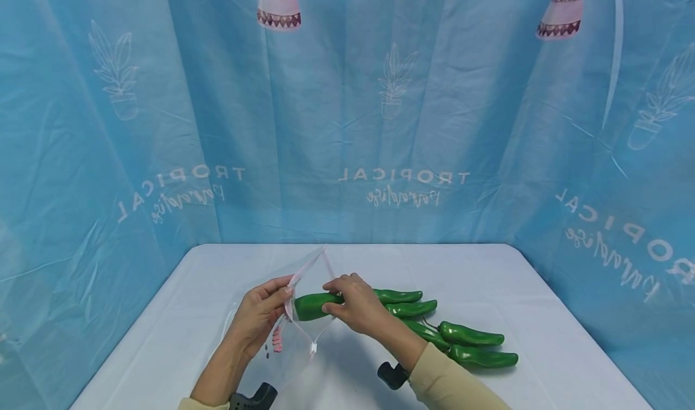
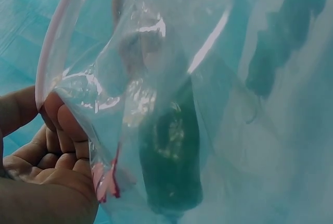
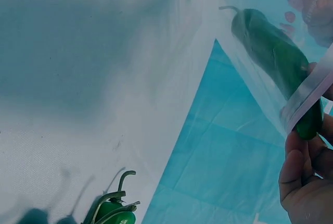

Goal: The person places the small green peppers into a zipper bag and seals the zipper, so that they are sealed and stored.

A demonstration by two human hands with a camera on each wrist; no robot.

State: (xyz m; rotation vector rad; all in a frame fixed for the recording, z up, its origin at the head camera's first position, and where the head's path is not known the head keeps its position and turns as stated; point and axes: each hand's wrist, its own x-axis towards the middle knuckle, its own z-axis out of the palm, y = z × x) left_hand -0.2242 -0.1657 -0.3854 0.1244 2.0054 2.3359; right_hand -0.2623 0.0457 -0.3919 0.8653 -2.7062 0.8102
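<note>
A clear zip bag with a pink-edged mouth (image 1: 295, 275) is held at its rim by my left hand (image 1: 257, 315), thumb and fingers pinching the edge. My right hand (image 1: 355, 304) grips one end of a green pepper (image 1: 315, 306). In the right wrist view most of that pepper (image 3: 273, 52) lies inside the bag, stem end inward, while my right fingers hold its tip at the mouth. Through the film, the left wrist view shows the pepper (image 2: 171, 151) beside my left hand (image 2: 49, 156). A white slider (image 1: 313, 348) hangs on the bag's zip.
Several green peppers lie on the white table (image 1: 434, 262) to the right, among them one pepper (image 1: 471, 334) and another (image 1: 483, 356) nearer the front. Some are partly behind my right hand and forearm. A blue printed curtain (image 1: 304, 126) surrounds the table's back and sides.
</note>
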